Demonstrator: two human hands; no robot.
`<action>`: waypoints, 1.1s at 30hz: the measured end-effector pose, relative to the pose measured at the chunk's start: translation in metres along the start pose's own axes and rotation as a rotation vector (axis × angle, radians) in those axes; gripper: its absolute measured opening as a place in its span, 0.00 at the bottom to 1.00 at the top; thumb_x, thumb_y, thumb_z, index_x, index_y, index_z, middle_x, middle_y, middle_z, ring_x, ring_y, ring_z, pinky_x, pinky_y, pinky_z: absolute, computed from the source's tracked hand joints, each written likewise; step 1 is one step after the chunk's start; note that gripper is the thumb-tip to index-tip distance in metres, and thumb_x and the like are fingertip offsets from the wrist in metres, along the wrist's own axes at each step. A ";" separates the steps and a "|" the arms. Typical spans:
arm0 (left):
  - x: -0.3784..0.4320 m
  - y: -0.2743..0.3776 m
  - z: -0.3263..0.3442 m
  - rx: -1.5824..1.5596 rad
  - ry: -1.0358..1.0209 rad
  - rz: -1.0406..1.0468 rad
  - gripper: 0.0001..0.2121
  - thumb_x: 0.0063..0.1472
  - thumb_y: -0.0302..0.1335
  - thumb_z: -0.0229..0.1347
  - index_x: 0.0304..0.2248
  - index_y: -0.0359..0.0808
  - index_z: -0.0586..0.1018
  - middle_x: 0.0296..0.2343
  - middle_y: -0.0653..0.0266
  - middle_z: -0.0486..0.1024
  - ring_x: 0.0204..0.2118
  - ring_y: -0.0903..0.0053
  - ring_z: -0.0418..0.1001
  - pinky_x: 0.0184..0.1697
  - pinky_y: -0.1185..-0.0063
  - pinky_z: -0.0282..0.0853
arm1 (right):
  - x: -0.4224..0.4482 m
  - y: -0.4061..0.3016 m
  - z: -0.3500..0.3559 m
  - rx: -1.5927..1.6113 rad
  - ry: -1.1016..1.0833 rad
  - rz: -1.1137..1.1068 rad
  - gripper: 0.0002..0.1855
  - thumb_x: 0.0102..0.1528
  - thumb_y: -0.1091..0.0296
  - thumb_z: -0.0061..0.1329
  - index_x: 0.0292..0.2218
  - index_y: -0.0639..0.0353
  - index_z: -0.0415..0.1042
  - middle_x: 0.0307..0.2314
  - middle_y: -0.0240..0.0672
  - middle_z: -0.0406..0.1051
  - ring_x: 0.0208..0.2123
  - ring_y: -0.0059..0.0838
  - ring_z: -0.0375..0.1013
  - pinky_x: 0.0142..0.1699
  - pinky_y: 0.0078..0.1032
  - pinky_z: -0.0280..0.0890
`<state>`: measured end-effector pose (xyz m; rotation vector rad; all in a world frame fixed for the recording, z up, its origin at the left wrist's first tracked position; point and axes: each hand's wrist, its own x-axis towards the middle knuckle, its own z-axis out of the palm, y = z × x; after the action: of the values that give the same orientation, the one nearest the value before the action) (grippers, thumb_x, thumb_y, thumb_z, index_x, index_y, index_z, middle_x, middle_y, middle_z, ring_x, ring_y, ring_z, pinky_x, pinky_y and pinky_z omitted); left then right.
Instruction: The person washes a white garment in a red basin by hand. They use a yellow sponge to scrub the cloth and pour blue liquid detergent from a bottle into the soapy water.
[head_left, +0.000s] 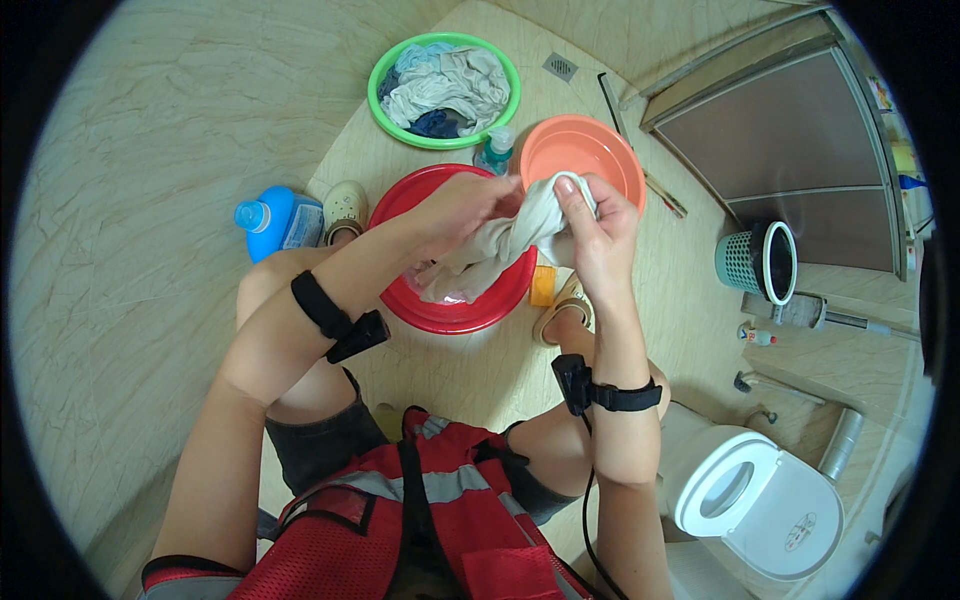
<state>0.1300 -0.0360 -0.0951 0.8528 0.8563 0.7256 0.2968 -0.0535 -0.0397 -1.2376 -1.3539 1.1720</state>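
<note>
A wet whitish cloth (517, 232) hangs bunched over the red basin (457, 322) on the floor between my feet. My right hand (604, 225) grips its upper end near the rim of the orange basin (581, 127), thumb pressed on the fabric. My left hand (472, 206) is at the cloth's left side, blurred, its fingers partly behind the cloth; whether it grips is unclear. Beyond the red basin stand a green-rimmed basin (382, 124) of white and blue clothes (450, 86) and a pump bottle (495, 150).
A blue detergent bottle (271, 221) stands left of my clog. A yellow block (542, 286) lies by my other clog. To the right are a long-handled tool (637, 150), a waste basket (742, 261), a small bottle (757, 335) and a toilet (724, 487).
</note>
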 end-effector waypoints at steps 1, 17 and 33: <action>0.001 0.000 -0.003 0.034 0.048 0.068 0.17 0.61 0.39 0.42 0.34 0.32 0.73 0.30 0.64 0.72 0.32 0.80 0.69 0.40 0.79 0.64 | 0.001 0.004 -0.001 -0.036 0.048 -0.015 0.13 0.53 0.66 0.47 0.22 0.65 0.68 0.14 0.23 0.63 0.18 0.11 0.57 0.23 0.15 0.54; -0.008 -0.017 0.018 0.634 0.064 0.406 0.12 0.50 0.22 0.55 0.36 0.27 0.72 0.27 0.62 0.72 0.33 0.86 0.69 0.38 0.84 0.65 | 0.013 0.013 -0.012 0.046 0.322 0.060 0.13 0.54 0.65 0.47 0.23 0.66 0.70 0.13 0.22 0.63 0.15 0.10 0.56 0.19 0.14 0.51; -0.026 0.027 -0.011 0.334 -0.179 0.232 0.07 0.57 0.26 0.50 0.32 0.30 0.74 0.26 0.71 0.71 0.30 0.89 0.67 0.34 0.87 0.63 | 0.018 0.000 -0.024 0.007 0.077 0.038 0.15 0.58 0.61 0.40 0.28 0.65 0.70 0.17 0.24 0.67 0.17 0.10 0.61 0.21 0.13 0.56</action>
<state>0.1031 -0.0406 -0.0671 1.3123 0.7340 0.7037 0.3199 -0.0340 -0.0367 -1.2953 -1.2736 1.1432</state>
